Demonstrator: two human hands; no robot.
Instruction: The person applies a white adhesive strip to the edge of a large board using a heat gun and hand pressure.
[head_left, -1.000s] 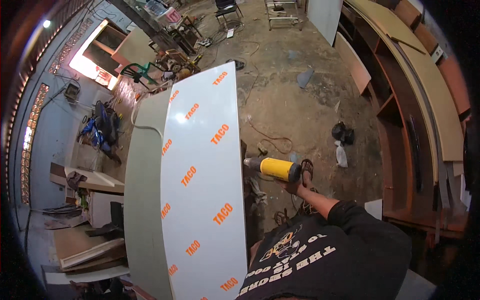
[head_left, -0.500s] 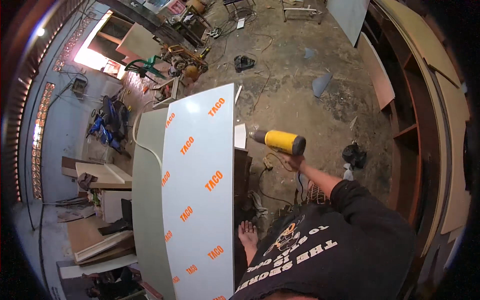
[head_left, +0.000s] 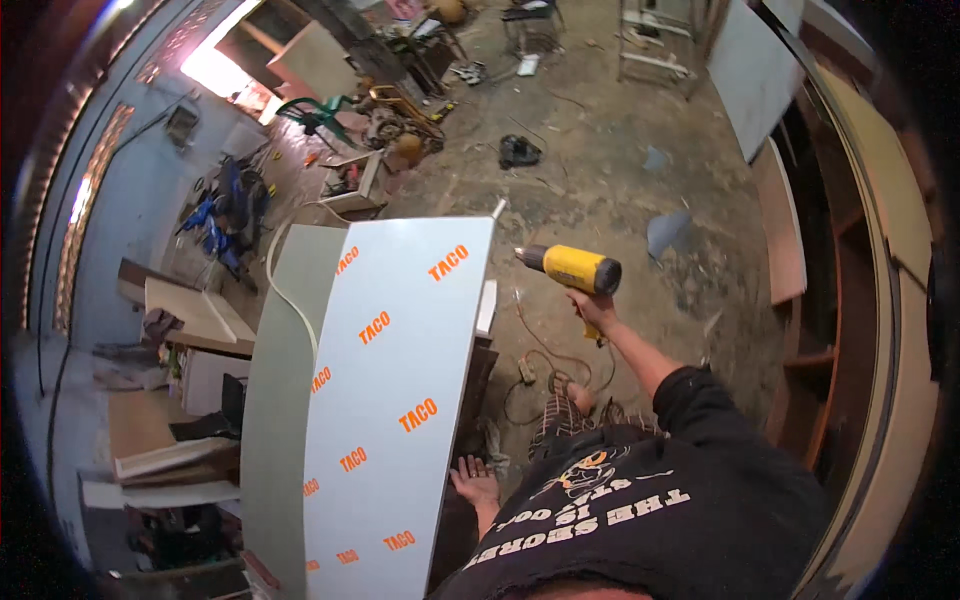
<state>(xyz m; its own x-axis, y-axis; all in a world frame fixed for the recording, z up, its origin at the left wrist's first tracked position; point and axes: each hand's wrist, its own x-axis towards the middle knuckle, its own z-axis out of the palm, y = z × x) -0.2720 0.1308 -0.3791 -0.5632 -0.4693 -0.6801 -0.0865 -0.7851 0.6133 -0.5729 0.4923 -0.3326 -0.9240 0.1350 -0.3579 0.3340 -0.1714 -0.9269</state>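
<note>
My right hand (head_left: 592,307) grips the handle of a yellow and dark grey heat gun (head_left: 572,266), whose metal nozzle points left toward the far end of the long edge of a white panel (head_left: 420,345). The panel has a glossy film with orange printing. A gap separates the nozzle from the panel. My left hand (head_left: 474,482) is palm up with fingers apart, beside the panel's right edge and nearer to me; whether it touches the edge I cannot tell. A short pale strip end (head_left: 499,209) sticks out at the panel's far right corner.
A grey-green board (head_left: 275,400) lies left of the panel, with a thin curved cream strip (head_left: 275,270) along it. A cord (head_left: 545,355) trails on the floor near my feet. Wooden shelving (head_left: 815,250) stands at right. A green chair (head_left: 315,115) and black bag (head_left: 519,151) are farther off.
The view has shifted and tilted. The heat gun has turned slightly, its nozzle now nearer the panel's far corner. My left hand remains beside the panel's edge, fingers more spread.
</note>
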